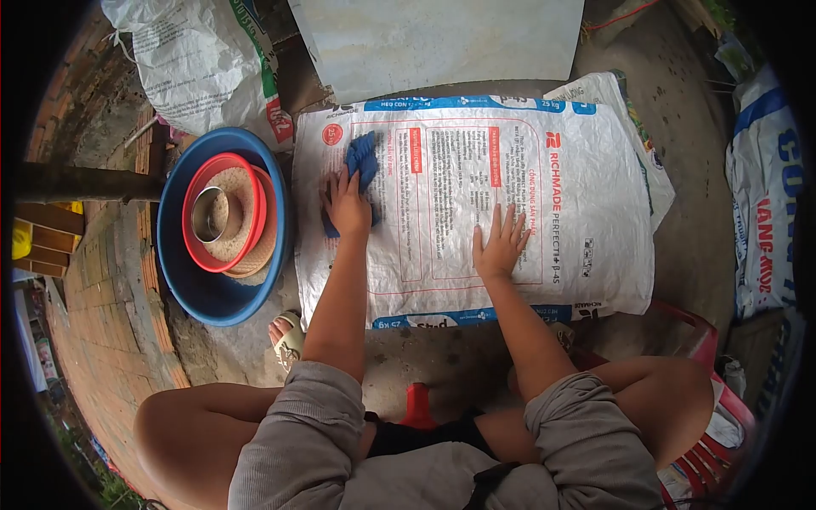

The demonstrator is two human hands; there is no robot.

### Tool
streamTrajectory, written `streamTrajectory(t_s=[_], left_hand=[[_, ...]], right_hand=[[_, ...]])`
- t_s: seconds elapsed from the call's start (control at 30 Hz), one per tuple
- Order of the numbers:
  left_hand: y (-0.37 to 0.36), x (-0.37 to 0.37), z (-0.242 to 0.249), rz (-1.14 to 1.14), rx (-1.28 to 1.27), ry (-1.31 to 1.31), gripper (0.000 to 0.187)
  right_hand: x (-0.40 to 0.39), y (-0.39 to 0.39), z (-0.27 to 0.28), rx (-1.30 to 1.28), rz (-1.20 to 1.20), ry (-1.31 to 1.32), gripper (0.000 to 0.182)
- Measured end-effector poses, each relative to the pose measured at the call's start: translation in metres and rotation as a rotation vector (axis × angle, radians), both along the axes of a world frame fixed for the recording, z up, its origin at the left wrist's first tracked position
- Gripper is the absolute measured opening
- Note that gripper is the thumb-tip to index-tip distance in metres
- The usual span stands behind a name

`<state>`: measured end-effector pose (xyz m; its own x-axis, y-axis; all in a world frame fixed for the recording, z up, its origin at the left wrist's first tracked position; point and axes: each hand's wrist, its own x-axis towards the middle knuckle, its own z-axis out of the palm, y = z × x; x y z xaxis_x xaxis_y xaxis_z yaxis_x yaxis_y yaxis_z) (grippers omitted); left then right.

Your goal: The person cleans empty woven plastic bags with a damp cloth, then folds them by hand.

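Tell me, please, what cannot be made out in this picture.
All in the head view:
- Blue cloth: partly hidden under the left hand.
- RICHMADE sack's finest print: too small, some under the right hand.
- Ground beneath that sack: covered by it.
- Grains: too small to identify.
- Rightmost sack: cut off by the dark lens edge.

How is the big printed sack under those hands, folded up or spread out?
Spread out: the sack lies wide and mostly flat, with the right hand on it and the left hand on a blue cloth.
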<state>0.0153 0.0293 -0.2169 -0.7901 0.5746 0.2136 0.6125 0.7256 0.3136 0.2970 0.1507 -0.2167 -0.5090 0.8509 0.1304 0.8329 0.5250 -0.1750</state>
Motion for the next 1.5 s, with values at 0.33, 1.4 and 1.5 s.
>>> streamTrajectory(t_s=[0.33, 1.4, 1.5], left_hand=[[0.050, 0.091, 0.040, -0.242, 0.223, -0.036, 0.048], [0.056, 0.180, 0.013, -0.656, 0.141, -0.258, 0.042], [0.047, 0.133, 0.011, -0.645, 0.062, -0.132, 0.044]], right_hand=[[0.000, 0.000, 0.000, 0.009, 0.009, 0.015, 0.067], [0.001, 0.001, 0.009, -0.091, -0.012, -0.209, 0.068], [0.000, 0.000, -0.001, 0.016, 0.001, 0.018, 0.067]])
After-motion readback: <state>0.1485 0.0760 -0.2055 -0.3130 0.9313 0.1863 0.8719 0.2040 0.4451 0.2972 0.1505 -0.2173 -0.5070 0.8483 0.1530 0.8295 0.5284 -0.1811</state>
